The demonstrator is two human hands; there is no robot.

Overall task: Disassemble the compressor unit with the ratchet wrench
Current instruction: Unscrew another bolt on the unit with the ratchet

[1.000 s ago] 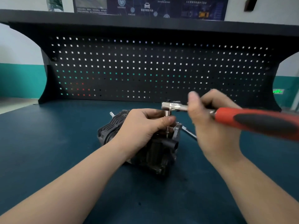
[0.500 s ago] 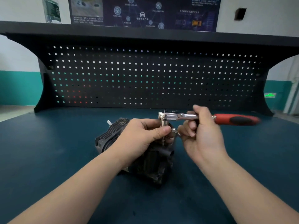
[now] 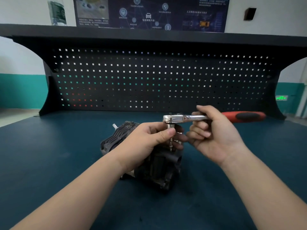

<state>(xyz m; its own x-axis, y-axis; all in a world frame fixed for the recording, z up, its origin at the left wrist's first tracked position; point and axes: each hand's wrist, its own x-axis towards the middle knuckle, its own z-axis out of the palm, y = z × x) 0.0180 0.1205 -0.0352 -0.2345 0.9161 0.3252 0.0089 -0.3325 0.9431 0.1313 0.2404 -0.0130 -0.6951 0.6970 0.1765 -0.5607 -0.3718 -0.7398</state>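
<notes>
Resting on a dark teal bench (image 3: 49,163), one compressor (image 3: 157,170) sits near the middle — a blocky cast-metal body, dull grey-black, with ribbed fins on its far left side and a short round port facing right. One ratchet (image 3: 196,117) lies level above it: a polished chrome head and shank, then a red handle with a black inset pointing right. A thin steel bit hangs straight down from the head toward the compressor's top. The left hand (image 3: 149,140) is curled over the top of the compressor, its thumb and fingers pinching that bit just under the head. The right hand (image 3: 214,135) grasps the chrome shank, fingers wrapped over it, palm turned toward the camera. Behind stands one black pegboard (image 3: 157,80) with rows of small square holes, under a flat shelf — one clear bottle (image 3: 57,12) stands on it, far left.
</notes>
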